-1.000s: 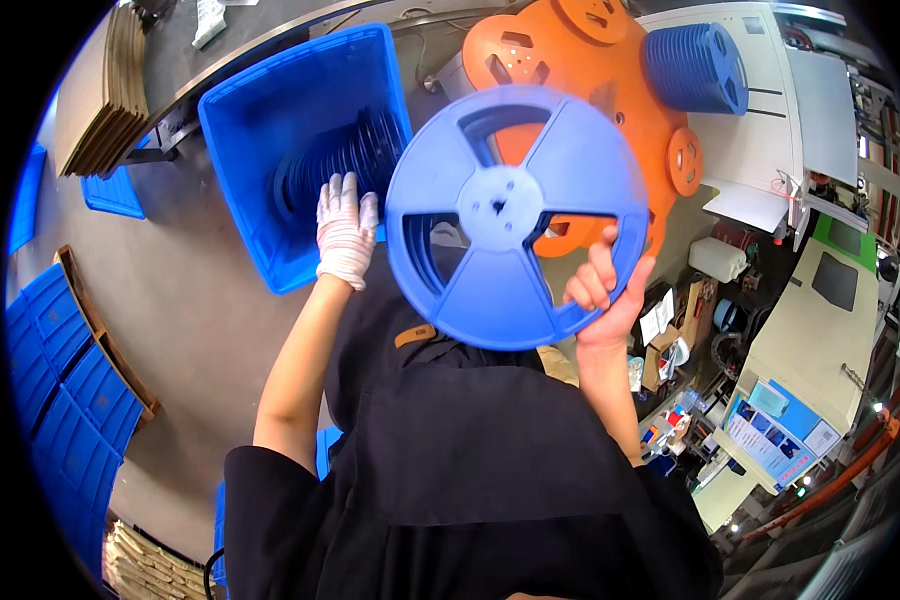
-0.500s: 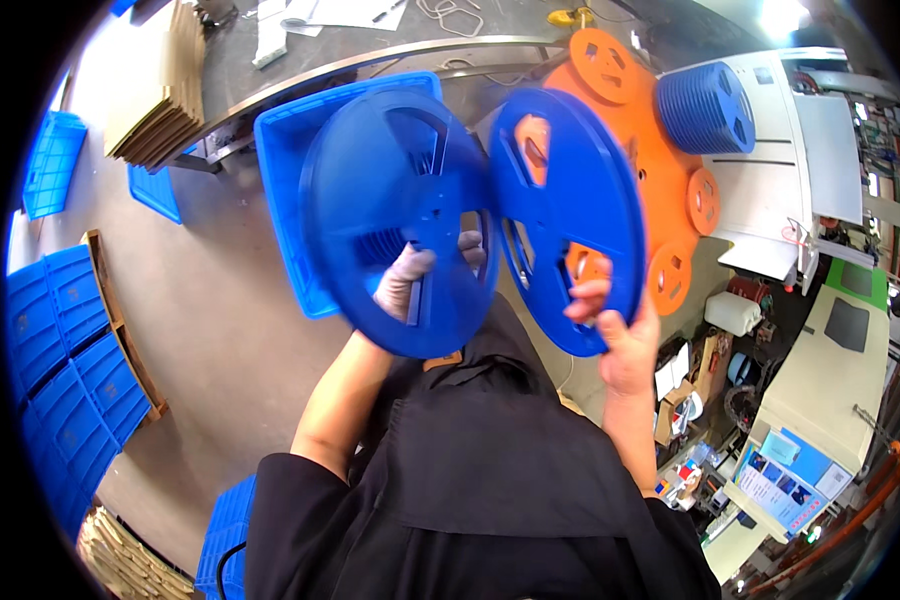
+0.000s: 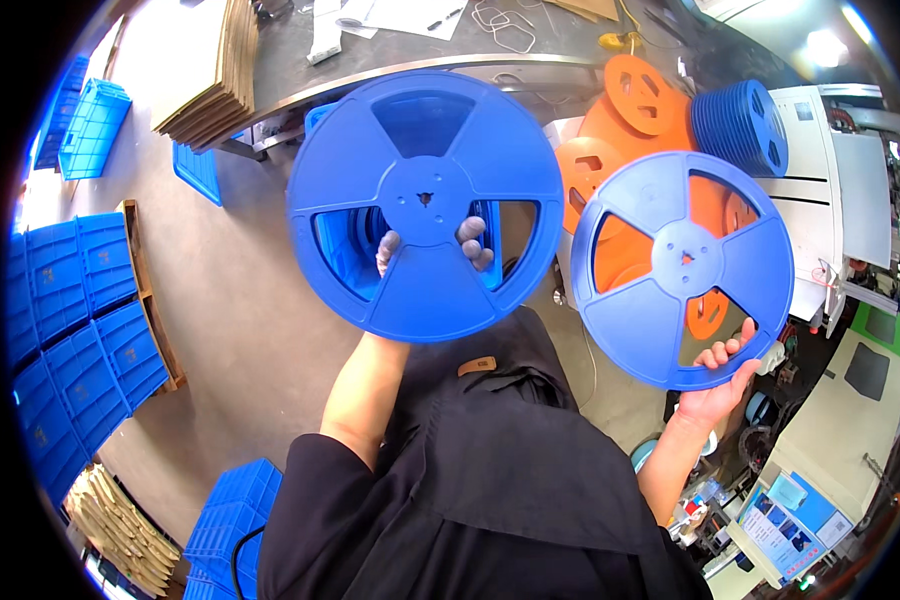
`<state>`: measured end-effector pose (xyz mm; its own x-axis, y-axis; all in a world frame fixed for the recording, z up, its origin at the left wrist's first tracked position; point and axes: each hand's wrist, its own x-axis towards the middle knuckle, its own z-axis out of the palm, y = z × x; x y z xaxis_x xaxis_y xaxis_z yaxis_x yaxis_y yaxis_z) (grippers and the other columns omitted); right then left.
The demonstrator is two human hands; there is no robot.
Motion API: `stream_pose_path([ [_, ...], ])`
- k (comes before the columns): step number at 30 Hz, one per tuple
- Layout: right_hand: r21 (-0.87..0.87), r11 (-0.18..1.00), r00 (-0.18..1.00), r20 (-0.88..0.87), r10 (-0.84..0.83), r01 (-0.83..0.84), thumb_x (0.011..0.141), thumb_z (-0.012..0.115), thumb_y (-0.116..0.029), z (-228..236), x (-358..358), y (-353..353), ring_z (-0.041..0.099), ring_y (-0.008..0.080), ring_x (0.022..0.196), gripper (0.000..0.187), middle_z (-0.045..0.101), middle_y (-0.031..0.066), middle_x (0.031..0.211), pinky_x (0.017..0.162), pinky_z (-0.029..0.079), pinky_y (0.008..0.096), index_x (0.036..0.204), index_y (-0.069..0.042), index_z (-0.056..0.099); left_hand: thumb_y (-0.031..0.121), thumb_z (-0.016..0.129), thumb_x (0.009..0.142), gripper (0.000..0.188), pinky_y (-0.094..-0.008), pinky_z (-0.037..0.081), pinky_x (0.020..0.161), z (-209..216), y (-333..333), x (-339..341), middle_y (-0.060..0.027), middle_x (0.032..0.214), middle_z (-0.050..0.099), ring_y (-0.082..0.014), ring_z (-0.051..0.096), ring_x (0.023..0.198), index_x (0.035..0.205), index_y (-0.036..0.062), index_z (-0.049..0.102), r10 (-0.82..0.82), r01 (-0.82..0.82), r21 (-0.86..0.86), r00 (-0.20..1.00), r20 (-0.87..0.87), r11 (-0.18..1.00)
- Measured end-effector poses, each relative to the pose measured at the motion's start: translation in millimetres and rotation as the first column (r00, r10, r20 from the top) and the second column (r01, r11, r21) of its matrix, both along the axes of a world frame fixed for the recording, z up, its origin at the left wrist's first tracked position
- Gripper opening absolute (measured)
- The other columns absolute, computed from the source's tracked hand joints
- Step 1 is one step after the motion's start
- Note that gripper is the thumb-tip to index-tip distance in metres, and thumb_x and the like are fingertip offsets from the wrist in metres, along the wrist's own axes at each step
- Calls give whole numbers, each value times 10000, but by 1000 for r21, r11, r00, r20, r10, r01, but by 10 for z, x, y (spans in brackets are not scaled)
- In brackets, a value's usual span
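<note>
Blue plastic left reel [image 3: 407, 205]: grasped from behind by left hand [image 3: 471, 240]. Right reel [image 3: 668, 250]: lower-right rim pinched in right hand [image 3: 715, 388]. Step, apparently: handling reels apart; next move needs firm grips.

Bright light, glare [image 3: 827, 48] at upper right (fisheye-curved edges)

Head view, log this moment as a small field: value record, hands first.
left hand: left hand, gloved, fingers through two openings of the darker reel
right hand: right hand, bare, gripping the rim of the paler reel
reels held: two, both blue, apart in the picture
behind darker reel: blue bin, mostly hidden
beyond paler reel: orange fixture, reel stack
far side: table with cardboard stack
left: stacked crates, blue
</note>
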<state>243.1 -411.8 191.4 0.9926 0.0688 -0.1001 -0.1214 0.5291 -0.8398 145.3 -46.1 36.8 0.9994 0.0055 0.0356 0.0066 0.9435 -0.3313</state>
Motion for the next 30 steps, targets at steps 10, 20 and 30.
stream_pose_path([
  [10, 319, 947, 969, -223, 102, -26, 959, 570, -287, -507, 1, 387, 548, 123, 849, 466, 549, 25, 958, 742, 500, 260, 1320, -7, 475, 370, 696, 748, 757, -437, 266, 1143, -133, -242, 214, -214, 1463, 352, -381, 341, 1351, 1354, 4, 428, -62, 61, -29, 997, -55, 998],
  [20, -631, 776, 999, -46, -20, -14, 948, 593, -234, -1060, -286, 999, 381, 205, 1310, 583, 397, 120, 1436, 1086, 299, 328, 1421, 12, 358, 358, 774, 730, 840, -469, 423, 1038, -7, -800, 180, -182, 1306, 513, -324, 527, 1183, 1398, 27, 386, -318, 323, 30, 943, -101, 946],
  [30, -850, -289, 691, 115, 714, 441, 852, 518, -605, -624, 460, 1653, 32, 360, 1461, 912, 119, 170, 1576, 1139, 20, 579, 1497, -39, 209, 460, 700, 790, 791, -482, 421, 1027, -33, -872, 0, -182, 1222, 500, -344, 524, 1143, 1362, 3, 400, -382, 379, 116, 924, 8, 918],
])
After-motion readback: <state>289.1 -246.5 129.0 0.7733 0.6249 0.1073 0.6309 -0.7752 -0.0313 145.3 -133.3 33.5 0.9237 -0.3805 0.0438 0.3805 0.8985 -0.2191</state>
